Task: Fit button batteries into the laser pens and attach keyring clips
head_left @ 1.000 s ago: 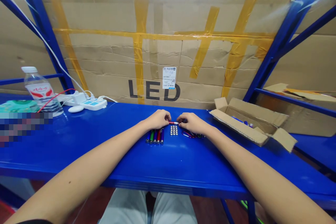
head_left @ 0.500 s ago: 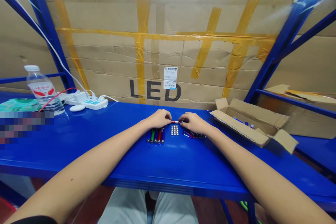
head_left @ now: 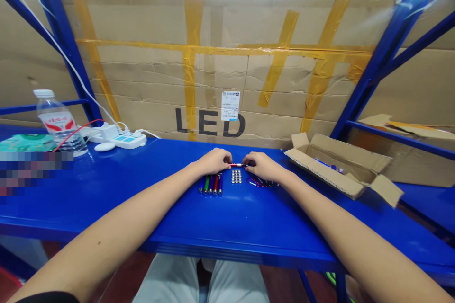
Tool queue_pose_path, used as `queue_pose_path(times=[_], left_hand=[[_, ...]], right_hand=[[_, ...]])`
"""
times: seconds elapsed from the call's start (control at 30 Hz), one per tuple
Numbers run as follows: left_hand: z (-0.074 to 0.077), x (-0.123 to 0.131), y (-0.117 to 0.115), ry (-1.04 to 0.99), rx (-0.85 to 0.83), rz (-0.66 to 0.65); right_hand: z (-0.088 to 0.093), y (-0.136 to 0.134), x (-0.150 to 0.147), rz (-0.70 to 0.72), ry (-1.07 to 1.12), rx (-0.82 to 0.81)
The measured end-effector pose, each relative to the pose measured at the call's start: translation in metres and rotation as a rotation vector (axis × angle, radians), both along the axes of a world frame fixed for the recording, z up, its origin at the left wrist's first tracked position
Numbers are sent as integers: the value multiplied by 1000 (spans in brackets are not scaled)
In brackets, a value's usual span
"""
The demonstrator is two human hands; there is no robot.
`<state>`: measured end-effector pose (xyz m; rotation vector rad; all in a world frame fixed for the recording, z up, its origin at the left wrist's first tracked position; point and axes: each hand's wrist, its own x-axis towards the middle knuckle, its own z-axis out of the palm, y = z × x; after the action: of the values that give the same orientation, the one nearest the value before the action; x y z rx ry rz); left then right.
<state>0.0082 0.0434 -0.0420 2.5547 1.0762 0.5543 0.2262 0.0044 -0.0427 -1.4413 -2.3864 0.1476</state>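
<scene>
My left hand (head_left: 215,161) and my right hand (head_left: 261,165) meet over the blue shelf (head_left: 142,208), fingers curled, both pinching one small red and silver tube (head_left: 236,164) held level between them. Under my left hand lies a row of several coloured tubes (head_left: 211,183), blue, green, red and purple. Between the hands sits a small cluster of silver button cells (head_left: 236,176). Beside my right wrist lie a few small clips (head_left: 258,182), partly hidden by the hand.
An open cardboard box (head_left: 341,170) with blue items inside stands at the right. A water bottle (head_left: 59,123), a white power strip (head_left: 122,140) with cables and a green packet (head_left: 26,142) are at the far left. A taped cardboard wall marked LED (head_left: 209,122) backs the shelf.
Both hands have stayed on the red tube. Only the view has shifted slightly.
</scene>
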Motion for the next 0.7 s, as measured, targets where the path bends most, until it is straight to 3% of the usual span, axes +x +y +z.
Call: queue_pose_path(times=[0.7], left_hand=[[3,1,-2,118,120,-7]], right_hand=[[1,-2,-4,17,-22,28]])
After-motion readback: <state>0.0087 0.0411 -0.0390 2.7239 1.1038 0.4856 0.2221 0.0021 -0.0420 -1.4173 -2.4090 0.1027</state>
